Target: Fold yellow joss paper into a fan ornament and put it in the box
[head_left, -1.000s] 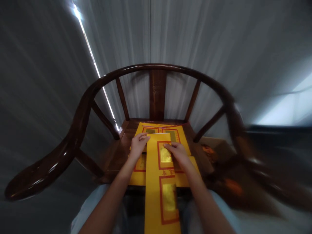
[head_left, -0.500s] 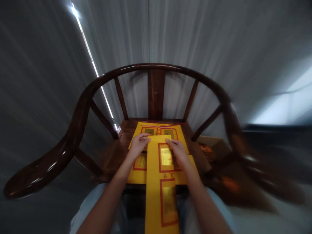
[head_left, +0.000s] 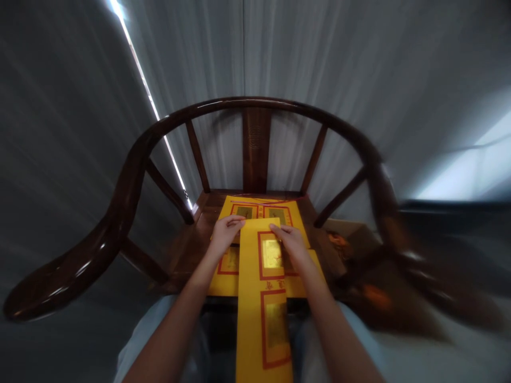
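Note:
Between my hands is a long folded strip of yellow joss paper, printed with red frames around shiny gold panels. My left hand pinches its far left corner between thumb and fingers. At the far right corner, my right hand grips the edge, thumb on top. The strip's near end runs down past the bottom of the view. Under it, more yellow joss paper sheets with the same red and gold print lie on the chair seat, partly covered by my hands and the strip. Thin red string lies across their far edge.
The dark wooden chair has a curved back rail and armrests on both sides. A cardboard box with orange items stands on the floor at right. Grey corrugated metal wall rises behind, with a bright slit at left.
The view has shifted slightly, so the chair seat and papers appear a little higher. Both hands keep their hold on the strip, nearly unmoved.

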Tool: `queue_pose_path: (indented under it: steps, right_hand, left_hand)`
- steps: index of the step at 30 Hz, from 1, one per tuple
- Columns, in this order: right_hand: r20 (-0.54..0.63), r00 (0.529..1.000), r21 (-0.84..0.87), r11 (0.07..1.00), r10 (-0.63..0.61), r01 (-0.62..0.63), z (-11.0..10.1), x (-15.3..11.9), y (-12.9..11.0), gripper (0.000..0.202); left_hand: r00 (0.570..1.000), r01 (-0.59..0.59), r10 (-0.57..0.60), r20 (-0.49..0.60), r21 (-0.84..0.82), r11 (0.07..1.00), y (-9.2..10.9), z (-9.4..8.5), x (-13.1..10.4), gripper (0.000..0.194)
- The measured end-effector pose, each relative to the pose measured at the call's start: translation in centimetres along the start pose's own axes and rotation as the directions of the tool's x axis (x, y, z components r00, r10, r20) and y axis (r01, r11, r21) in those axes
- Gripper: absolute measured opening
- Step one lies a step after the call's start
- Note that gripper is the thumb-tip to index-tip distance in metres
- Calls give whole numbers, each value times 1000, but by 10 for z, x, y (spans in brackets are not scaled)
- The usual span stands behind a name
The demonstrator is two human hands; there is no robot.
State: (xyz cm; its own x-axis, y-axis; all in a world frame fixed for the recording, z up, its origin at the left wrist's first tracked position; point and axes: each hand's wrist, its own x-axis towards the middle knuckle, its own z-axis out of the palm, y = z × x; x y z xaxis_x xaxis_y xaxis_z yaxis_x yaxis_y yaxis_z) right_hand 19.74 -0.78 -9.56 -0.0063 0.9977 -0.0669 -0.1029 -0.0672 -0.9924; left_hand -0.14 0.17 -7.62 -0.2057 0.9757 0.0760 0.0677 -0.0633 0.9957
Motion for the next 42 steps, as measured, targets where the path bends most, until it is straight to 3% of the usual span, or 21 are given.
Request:
queue_pose_path:
  steps: [4, 8, 11, 15, 18, 23, 31, 36, 42]
  right_hand:
    - [49, 998, 36, 998, 46, -48, -3, 0, -5, 43]
    - [33, 999, 51, 999, -6, 5, -4, 0, -12, 40]
    - [90, 996, 1, 1000, -19, 19, 0, -4, -15, 39]
    - [188, 980, -146, 984, -71, 99, 10, -11, -12, 37]
    - [200, 975, -224, 964, -96, 141, 17, -14, -6, 38]
    - [226, 963, -268, 941, -148, 208, 25, -16, 2, 43]
    - [226, 963, -262, 942, -149, 208, 37, -26, -6, 52]
    - [334, 941, -262, 953, -57, 151, 36, -29, -8, 49]
    - [440, 890, -254, 967, 122, -7, 32, -40, -13, 40]
  left_hand:
    - [1000, -8, 8, 2, 25, 1000, 2, -4, 2, 23]
    - [999, -26, 23, 50, 50, 998, 6, -12, 6, 22]
    - [989, -134, 122, 83, 153, 979, 9, -13, 6, 21]
    - [909, -391, 299, 289, 348, 852, 9, -1, -6, 18]
    - [892, -383, 243, 382, 348, 856, 10, 11, -20, 23]
    - [935, -285, 194, 298, 301, 910, 16, 16, -31, 18]
    - [933, -313, 225, 281, 327, 892, 17, 6, -22, 20]
    - [961, -258, 206, 186, 326, 909, 25, -5, -11, 21]
    - [990, -121, 139, -27, 351, 929, 38, -41, -3, 23]
